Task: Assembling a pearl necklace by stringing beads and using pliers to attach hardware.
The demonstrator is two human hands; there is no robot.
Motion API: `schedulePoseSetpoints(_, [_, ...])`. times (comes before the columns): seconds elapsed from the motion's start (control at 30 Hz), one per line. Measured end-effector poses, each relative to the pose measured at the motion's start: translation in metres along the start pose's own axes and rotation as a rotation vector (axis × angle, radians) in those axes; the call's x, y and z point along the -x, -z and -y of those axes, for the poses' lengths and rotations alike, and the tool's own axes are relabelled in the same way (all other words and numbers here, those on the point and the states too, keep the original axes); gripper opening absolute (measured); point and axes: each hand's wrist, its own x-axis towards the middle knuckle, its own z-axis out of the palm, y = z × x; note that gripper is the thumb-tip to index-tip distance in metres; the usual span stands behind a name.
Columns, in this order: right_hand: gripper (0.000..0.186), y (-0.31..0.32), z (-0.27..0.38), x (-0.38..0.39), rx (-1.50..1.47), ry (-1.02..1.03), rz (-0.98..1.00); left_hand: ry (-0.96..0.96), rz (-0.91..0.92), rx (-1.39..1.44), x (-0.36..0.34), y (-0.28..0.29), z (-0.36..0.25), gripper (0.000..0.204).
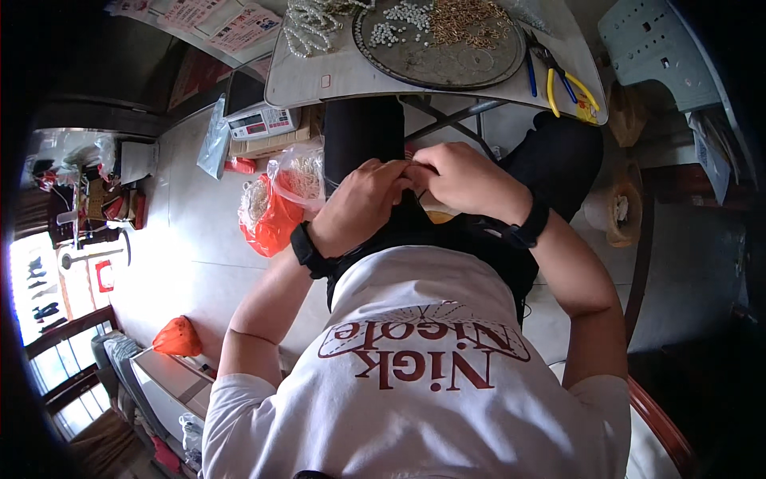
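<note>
My left hand (pixel 365 201) and my right hand (pixel 467 180) meet above my lap, fingertips close together. The fingers of both are bent and pinched. Whatever lies between them is hidden or too small to make out. Just beyond the hands stands a low table (pixel 307 86). On it lies a round dark tray (pixel 415 65) bearing loose white beads (pixel 408 14) and a pile of small gold-coloured metal pieces (pixel 467 24). Strings of pearl-like beads (pixel 307 28) rest on the table left of the tray. Dark wristbands circle both wrists.
Pliers (pixel 570 80) with yellow and blue handles lie at the table's right. On the floor to the left are a scale (pixel 263 124) on a carton and a red plastic bag (pixel 271 223) with bead strings. Folding legs (pixel 455 120) cross beneath the table.
</note>
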Motion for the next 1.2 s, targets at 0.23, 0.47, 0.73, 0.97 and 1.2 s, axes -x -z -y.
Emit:
schedulePoseSetpoints(0.23, [0.018, 0.067, -0.042, 0.066, -0.28, -0.236, -0.103, -0.044, -0.26, -0.048, 0.001, 0.013, 0.021, 0.014])
schedulePoseSetpoints(0.47, [0.016, 0.106, -0.088, 0.195, -0.217, -0.525, -0.351, -0.078, -0.212, 0.03, 0.014, 0.014, 0.035, 0.019])
schedulePoseSetpoints(0.73, [0.029, 0.107, -0.083, 0.22, 0.739, -0.845, -0.925, -0.022, -0.056, 0.138, 0.012, 0.011, 0.009, 0.017])
schedulePoseSetpoints(0.97, [0.031, -0.022, 0.001, 0.053, -0.322, 0.153, -0.444, -0.087, -0.177, 0.206, 0.011, 0.007, -0.006, 0.019])
schedulePoseSetpoints(1.2, [0.011, -0.029, 0.009, 0.039, -0.303, -0.005, -0.523, 0.158, -0.477, 0.65, 0.007, 0.003, -0.014, 0.027])
